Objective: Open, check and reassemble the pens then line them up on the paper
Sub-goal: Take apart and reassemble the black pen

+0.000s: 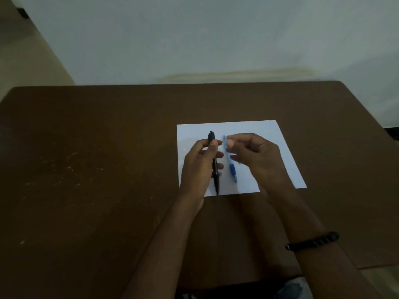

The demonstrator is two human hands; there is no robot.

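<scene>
A white sheet of paper (267,139) lies on the brown table. My left hand (197,167) grips a black pen (212,138) over the paper's left part, its clicker end pointing away from me and its tip near the paper's front edge. A blue pen (232,170) lies on the paper just to the right of the black one, roughly parallel to it. My right hand (257,154) hovers beside the blue pen's far end, fingers curled and apart, with the thumb tip close to the pen. I cannot tell if it touches the pen.
The brown table (97,158) stretches wide to the left of the paper and ends at a pale wall (216,39) behind. A dark beaded bracelet (313,241) sits on my right wrist.
</scene>
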